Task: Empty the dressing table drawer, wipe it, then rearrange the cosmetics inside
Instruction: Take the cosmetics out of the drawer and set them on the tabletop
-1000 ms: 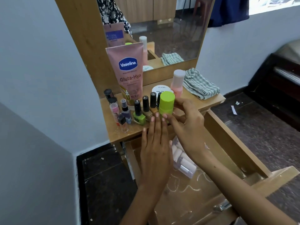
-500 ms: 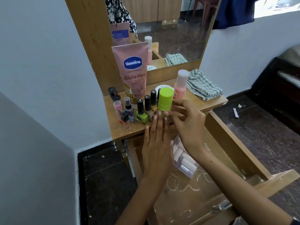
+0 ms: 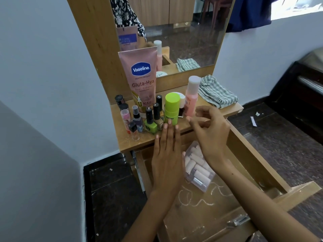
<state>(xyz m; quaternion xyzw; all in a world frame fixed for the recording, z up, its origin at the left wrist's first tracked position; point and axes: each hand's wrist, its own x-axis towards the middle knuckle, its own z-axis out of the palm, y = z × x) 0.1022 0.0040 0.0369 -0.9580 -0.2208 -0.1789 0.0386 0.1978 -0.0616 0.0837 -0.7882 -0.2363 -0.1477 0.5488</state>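
Nothing gripped right now: the right hand (image 3: 212, 137) hangs at centre frame with fingers loosely curled and spread, clear of the cosmetics, while the left hand (image 3: 167, 159) lies flat, fingers straight and together, its fingertips (image 3: 169, 121) up against the base of the lime-green capped container (image 3: 171, 109).

Only the head view to work from. That green container stands upright near the front edge of the dressing table top (image 3: 227, 110), just above centre. To its left, a cluster: a green nail polish bottle (image 3: 150, 124), a beige nail polish bottle (image 3: 157, 116), a small spray bottle (image 3: 136, 117), and more little bottles further left. Behind them stands the tall pink Vaseline Gluta-Hya tube (image 3: 142, 75), leaning against the mirror (image 3: 188, 32). Right of the green container stands a pink bottle with a white cap (image 3: 191, 95), and beyond it a folded green-checked cloth (image 3: 217, 92) lies at the right end of the top.

Lower in the frame, the drawer (image 3: 253, 165) stands pulled open beneath both forearms. Inside it, under the right wrist, sits a clear case of pale pink tubes (image 3: 199, 172). White scribbled marks (image 3: 197, 198) show on the drawer floor.
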